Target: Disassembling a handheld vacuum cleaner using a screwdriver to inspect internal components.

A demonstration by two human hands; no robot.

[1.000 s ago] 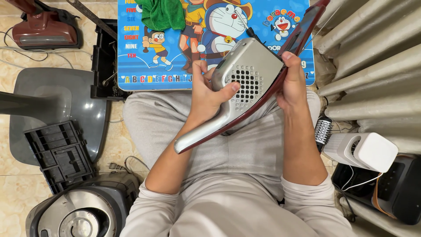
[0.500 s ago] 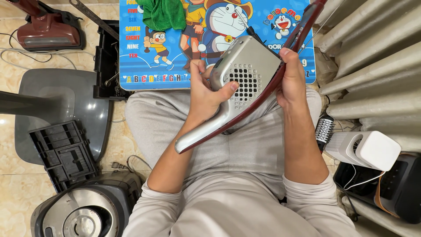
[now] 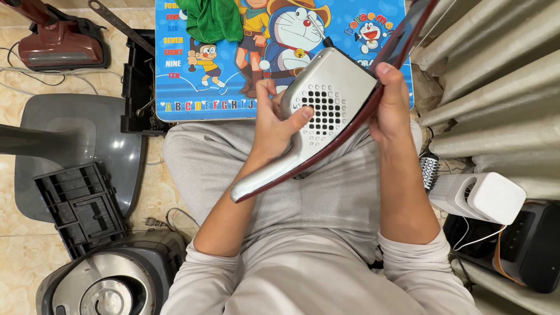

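Gripping the silver vacuum housing (image 3: 326,111) over the lap, near the blue cartoon table's (image 3: 350,17) front edge: left hand (image 3: 274,125) closed on its vented face, right hand (image 3: 391,108) clamped on its dark-red edge.

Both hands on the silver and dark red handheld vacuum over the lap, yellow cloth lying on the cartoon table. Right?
Not quite: the cloth is green, not yellow, as the head view shows. The rest holds: the left hand and right hand both hold the silver and dark red handheld vacuum over the lap, and the cloth lies on the cartoon table.
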